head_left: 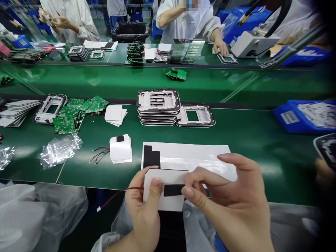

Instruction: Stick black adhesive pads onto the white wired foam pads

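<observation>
My left hand (143, 210) is closed round the left side of a thin white panel (170, 205), its thumb on top. A red wire (115, 200) with a small white plug trails from the panel's left edge. My right hand (233, 199) pinches the right end of a black adhesive strip (173, 190), which lies against the panel's face. How much of the strip is stuck down I cannot tell. Behind my hands lies a white backing sheet (189, 155) with black pieces (152, 157) at its left end. Similar wired panels (121, 150) are stacked to its left.
Phone-like frames (158, 108) stand stacked, with another frame (198, 115) beside them. Green circuit boards (68, 115), white cards (114, 113) and clear plastic bags (60, 150) lie left. A blue bin (286, 117) is at right. Co-workers sit across the bench behind a raised ledge (118, 78).
</observation>
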Motion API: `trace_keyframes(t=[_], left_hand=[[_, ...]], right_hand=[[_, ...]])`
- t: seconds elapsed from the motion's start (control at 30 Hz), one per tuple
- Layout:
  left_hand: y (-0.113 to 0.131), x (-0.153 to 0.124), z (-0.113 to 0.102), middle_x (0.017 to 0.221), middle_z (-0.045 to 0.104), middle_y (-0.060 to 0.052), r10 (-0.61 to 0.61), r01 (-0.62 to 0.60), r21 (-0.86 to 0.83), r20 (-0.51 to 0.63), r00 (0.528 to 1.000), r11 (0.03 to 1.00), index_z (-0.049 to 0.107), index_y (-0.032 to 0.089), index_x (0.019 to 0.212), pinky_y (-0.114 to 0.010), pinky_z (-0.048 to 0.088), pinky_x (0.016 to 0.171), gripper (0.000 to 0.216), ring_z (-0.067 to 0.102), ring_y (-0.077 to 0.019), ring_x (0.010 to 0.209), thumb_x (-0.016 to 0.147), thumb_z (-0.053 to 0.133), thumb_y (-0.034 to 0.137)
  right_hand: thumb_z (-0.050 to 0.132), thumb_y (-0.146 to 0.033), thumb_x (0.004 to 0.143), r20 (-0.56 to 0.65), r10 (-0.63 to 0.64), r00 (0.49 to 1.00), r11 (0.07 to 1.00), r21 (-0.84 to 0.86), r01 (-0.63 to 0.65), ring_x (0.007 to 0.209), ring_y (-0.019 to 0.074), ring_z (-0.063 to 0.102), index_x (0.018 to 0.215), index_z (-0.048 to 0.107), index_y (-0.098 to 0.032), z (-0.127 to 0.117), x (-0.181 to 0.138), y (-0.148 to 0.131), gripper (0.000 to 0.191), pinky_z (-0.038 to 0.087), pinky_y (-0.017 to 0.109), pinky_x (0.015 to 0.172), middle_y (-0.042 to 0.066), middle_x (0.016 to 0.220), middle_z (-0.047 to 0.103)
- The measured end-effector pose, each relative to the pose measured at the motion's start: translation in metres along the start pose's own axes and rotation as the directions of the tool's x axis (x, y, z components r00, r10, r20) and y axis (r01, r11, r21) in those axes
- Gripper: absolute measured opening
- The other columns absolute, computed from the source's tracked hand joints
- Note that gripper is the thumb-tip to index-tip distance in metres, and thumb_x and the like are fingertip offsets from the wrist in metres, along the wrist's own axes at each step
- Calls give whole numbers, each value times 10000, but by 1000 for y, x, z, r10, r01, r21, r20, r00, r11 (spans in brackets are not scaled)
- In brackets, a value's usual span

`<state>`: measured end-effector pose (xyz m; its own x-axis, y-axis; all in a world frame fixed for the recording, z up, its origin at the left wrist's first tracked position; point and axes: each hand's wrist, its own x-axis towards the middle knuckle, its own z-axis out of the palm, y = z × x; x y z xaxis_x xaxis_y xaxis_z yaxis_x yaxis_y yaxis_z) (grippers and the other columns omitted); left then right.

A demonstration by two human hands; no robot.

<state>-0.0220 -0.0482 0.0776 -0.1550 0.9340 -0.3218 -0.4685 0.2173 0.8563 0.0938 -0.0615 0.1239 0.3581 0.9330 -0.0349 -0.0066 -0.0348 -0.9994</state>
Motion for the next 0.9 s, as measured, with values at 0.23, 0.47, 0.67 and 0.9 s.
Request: trace_keyframes(t=[0.23,0.47,0.67,0.9], left_hand=[[0,-4,2,660,717,-11,122,-119,-56,41,992,991,765,217,820,-196,535,529,237,643,-130,558,693,770,417],[-8,-3,-3,662,718,31,110,-112,49,52,993,992,757,245,815,-149,515,527,160,625,-92,555,702,788,355],[-8,-4,-3,655,721,52,142,-148,123,54,988,981,754,263,789,-122,506,519,102,624,-74,542,714,783,327],[-5,-3,-2,638,714,49,157,-164,136,58,986,977,764,267,787,-113,490,498,87,589,-59,506,717,782,316]], right_hand=[[746,-215,778,-28,67,997,998,-5,-67,548,151,484,1014,368,-324,5,3,-6,459,412,293,570,-70,648,689],[760,-225,767,-26,75,997,997,-14,-75,549,138,485,967,365,-311,4,5,-2,451,409,269,567,-73,643,691],[771,-242,753,-39,122,992,992,-22,-123,543,136,497,957,352,-309,4,6,-3,470,415,262,551,-70,641,696],[786,-256,730,-51,127,991,992,-13,-128,518,136,503,955,353,-306,5,8,1,490,407,249,501,-55,652,709]])
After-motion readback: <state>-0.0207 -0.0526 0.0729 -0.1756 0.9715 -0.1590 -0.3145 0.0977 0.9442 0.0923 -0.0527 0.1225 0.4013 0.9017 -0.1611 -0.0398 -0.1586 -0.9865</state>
